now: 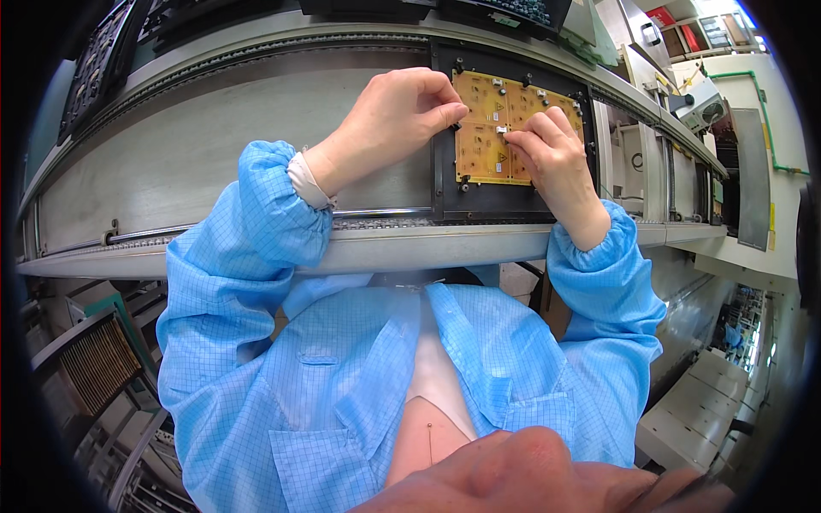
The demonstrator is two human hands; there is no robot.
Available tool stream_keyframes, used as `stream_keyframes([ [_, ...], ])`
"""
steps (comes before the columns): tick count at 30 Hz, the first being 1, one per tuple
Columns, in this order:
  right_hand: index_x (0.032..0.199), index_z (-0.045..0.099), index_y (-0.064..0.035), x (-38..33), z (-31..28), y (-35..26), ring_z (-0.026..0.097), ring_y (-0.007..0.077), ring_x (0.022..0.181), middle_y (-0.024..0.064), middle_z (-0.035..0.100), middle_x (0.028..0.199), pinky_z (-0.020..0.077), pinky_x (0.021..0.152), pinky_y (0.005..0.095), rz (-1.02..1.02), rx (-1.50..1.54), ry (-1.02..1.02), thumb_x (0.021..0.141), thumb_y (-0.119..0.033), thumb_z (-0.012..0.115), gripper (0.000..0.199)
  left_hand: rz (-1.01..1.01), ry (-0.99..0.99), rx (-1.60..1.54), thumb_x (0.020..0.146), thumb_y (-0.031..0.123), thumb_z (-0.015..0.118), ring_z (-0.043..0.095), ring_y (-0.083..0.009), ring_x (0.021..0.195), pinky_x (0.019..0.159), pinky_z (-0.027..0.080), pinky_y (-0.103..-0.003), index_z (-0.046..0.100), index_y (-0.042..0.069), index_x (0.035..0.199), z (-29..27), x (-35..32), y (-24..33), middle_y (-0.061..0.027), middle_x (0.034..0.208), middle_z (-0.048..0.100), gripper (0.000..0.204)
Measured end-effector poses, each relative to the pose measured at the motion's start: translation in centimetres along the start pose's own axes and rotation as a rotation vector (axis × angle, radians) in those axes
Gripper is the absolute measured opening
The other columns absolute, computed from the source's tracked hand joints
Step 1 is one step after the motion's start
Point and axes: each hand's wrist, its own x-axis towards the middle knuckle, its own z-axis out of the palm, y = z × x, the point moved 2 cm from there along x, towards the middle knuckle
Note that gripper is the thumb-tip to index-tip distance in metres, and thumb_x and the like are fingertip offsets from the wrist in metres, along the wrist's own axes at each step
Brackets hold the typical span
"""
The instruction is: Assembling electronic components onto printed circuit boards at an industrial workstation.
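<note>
Orange-yellow circuit board point(492, 128), black carrier frame point(492, 203), blue grid-checked sleeves point(256, 231), grey conveyor point(197, 145)

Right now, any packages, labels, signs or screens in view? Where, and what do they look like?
Triangular warning marks: small, dark on yellow, on the circuit board panel between the left hand and right hand.
Red box: top right, on a shelf.
No screens visible.

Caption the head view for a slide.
Left hand and right hand press small white parts onto a yellow circuit board in a black carrier.
</note>
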Motion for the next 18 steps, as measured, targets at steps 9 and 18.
stream_keyframes([
  [9,0.093,0.075,-0.0027,-0.8,0.3,1.4,0.060,0.0243,0.080,0.0073,0.061,0.083,0.0531,0.069,0.0359,0.012,0.117,-0.003,0.076,-0.001,0.078,0.016,0.006,-0.067,0.110,0.090,0.021,0.072,0.068,-0.0276,0.081,0.074,0.054,-0.037,0.071,0.002,0.091,-0.2,-0.1,0.0,-0.0124,0.087,0.067,0.020],
  [18,0.097,0.074,-0.0033,-1.1,0.5,2.2,0.061,0.0243,0.081,0.0074,0.062,0.086,0.0534,0.070,0.0364,-0.053,0.144,-0.004,0.077,-0.001,0.077,0.020,0.203,-0.225,0.233,0.088,0.017,0.069,0.064,-0.0351,0.082,0.072,0.052,-0.043,0.070,0.004,0.093,0.0,-0.5,-0.2,-0.0126,0.090,0.065,0.014],
])
